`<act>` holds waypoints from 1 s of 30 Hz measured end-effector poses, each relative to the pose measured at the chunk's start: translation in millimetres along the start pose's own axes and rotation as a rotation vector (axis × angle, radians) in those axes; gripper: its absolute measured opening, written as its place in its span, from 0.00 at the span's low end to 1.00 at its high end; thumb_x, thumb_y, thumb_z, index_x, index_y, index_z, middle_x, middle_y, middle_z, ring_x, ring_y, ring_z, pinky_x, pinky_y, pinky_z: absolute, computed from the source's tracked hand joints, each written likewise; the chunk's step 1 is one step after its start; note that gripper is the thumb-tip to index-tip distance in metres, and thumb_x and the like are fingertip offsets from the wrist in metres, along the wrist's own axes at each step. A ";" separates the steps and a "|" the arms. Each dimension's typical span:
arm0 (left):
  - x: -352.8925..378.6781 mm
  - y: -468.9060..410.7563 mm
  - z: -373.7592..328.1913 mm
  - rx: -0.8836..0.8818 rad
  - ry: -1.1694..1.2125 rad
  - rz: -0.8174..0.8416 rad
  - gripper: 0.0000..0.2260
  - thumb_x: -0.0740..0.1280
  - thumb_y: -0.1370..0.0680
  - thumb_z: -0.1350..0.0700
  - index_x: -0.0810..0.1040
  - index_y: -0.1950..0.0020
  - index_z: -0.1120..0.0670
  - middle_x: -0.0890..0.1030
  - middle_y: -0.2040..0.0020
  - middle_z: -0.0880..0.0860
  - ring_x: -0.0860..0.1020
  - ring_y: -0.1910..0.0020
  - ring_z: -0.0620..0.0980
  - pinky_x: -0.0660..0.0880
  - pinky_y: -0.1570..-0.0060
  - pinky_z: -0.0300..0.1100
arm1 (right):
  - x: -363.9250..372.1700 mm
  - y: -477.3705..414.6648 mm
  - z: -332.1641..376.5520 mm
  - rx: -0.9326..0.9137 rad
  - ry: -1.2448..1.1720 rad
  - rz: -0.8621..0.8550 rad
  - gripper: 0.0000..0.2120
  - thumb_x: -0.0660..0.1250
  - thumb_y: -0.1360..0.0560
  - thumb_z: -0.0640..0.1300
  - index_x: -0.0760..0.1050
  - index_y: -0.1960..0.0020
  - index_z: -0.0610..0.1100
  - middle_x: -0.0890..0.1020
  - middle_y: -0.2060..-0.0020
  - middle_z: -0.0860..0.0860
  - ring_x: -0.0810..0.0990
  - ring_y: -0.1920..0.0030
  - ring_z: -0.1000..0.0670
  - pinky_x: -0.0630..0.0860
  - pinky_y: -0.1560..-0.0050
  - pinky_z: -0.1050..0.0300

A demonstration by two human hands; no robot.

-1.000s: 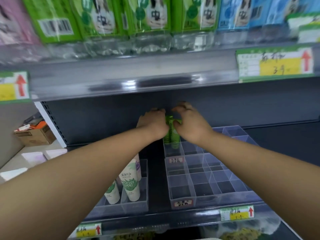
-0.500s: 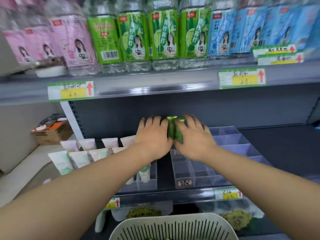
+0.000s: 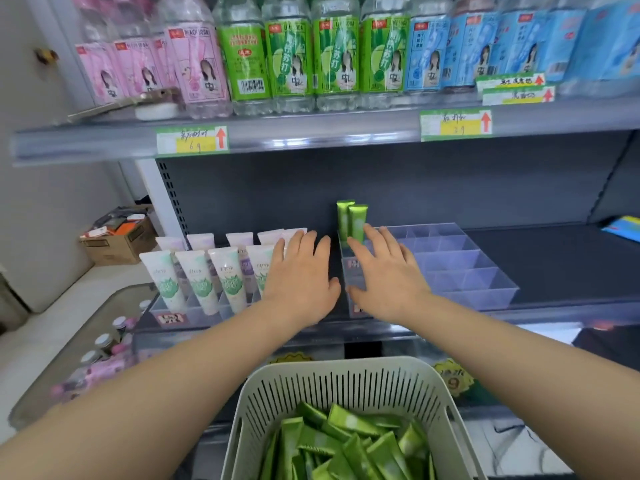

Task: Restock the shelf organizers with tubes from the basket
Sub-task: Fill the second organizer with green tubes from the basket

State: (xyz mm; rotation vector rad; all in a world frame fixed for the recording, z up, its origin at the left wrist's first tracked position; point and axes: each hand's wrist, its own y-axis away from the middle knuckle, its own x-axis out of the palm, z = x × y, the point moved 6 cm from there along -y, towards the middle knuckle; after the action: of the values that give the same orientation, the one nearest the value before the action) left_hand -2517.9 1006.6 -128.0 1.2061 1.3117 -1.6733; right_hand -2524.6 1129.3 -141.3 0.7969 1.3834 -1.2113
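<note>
Two green tubes (image 3: 351,221) stand upright in the back-left compartment of a clear divided organizer (image 3: 464,268) on the dark shelf. My left hand (image 3: 301,278) hovers flat with straight fingers just left of that organizer, holding nothing. Over the organizer's front-left cells, my right hand (image 3: 384,275) is spread and empty, its fingertips just below the two tubes. Below, a pale slotted basket (image 3: 346,382) holds several loose green tubes (image 3: 343,441).
A second clear organizer (image 3: 194,311) to the left holds several white tubes (image 3: 197,275). Bottles line the upper shelf (image 3: 311,133), with price tags on its edge. A cardboard box (image 3: 117,242) sits far left; small bottles lie at lower left.
Both hands let go of the green tubes and drew back toward me, opening flat. The tubes now stand free in the organizer. The view pulled back, showing the basket.
</note>
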 end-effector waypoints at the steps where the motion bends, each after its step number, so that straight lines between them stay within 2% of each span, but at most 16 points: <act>1: 1.6 7.2 -1.1 -0.003 0.003 0.011 0.31 0.58 0.22 0.45 0.52 0.24 0.54 0.55 0.24 0.55 0.51 0.24 0.54 0.49 0.26 0.54 | 2.4 6.1 2.1 -0.001 0.000 0.010 0.37 0.60 0.25 0.57 0.45 0.24 0.51 0.41 0.24 0.49 0.38 0.24 0.45 0.45 0.25 0.44; 7: 19.5 49.7 -8.7 -0.010 0.038 0.040 0.31 0.59 0.23 0.44 0.53 0.24 0.54 0.57 0.25 0.55 0.54 0.25 0.54 0.51 0.27 0.53 | 28.7 40.7 14.3 -0.010 -0.004 0.065 0.38 0.60 0.25 0.58 0.44 0.24 0.51 0.43 0.24 0.48 0.40 0.24 0.45 0.46 0.25 0.44; 11: 44.0 75.9 -10.3 -0.012 0.080 0.086 0.31 0.59 0.23 0.44 0.54 0.24 0.54 0.58 0.25 0.55 0.55 0.26 0.54 0.50 0.27 0.51 | 51.2 63.3 20.9 -0.029 -0.038 0.107 0.37 0.62 0.26 0.58 0.48 0.24 0.50 0.45 0.24 0.47 0.44 0.24 0.44 0.48 0.26 0.44; 17: 88.3 105.2 -11.0 -0.023 0.119 0.177 0.30 0.60 0.24 0.44 0.57 0.25 0.55 0.62 0.27 0.54 0.59 0.28 0.54 0.56 0.28 0.49 | 93.6 88.1 19.0 -0.004 -0.087 0.224 0.36 0.64 0.26 0.56 0.51 0.25 0.48 0.48 0.24 0.47 0.47 0.25 0.44 0.50 0.27 0.45; 21: 122.5 120.2 -10.5 -0.050 0.174 0.281 0.29 0.61 0.24 0.45 0.60 0.27 0.56 0.65 0.29 0.55 0.62 0.30 0.54 0.59 0.30 0.48 | 122.7 99.1 14.1 0.031 -0.117 0.310 0.34 0.65 0.28 0.54 0.57 0.27 0.46 0.55 0.27 0.45 0.57 0.28 0.42 0.59 0.30 0.46; 25: 154.9 134.6 -14.8 -0.075 0.273 0.401 0.27 0.62 0.24 0.47 0.63 0.29 0.56 0.68 0.32 0.55 0.68 0.34 0.55 0.66 0.34 0.49 | 151.6 107.6 5.6 0.082 -0.159 0.403 0.29 0.66 0.28 0.53 0.63 0.31 0.44 0.65 0.35 0.44 0.68 0.36 0.42 0.69 0.36 0.46; 30: 195.3 150.2 -18.7 -0.099 0.340 0.551 0.24 0.63 0.24 0.50 0.66 0.31 0.57 0.71 0.35 0.55 0.70 0.35 0.55 0.69 0.35 0.48 | 188.7 115.3 -5.3 0.116 -0.182 0.540 0.27 0.65 0.27 0.48 0.64 0.31 0.40 0.69 0.37 0.43 0.69 0.36 0.42 0.69 0.35 0.47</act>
State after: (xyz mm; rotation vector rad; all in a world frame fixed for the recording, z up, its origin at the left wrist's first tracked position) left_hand -2442.6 991.5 -362.9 1.6587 1.0955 -1.0321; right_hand -2454.8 1133.9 -351.1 1.0331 0.8758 -0.9144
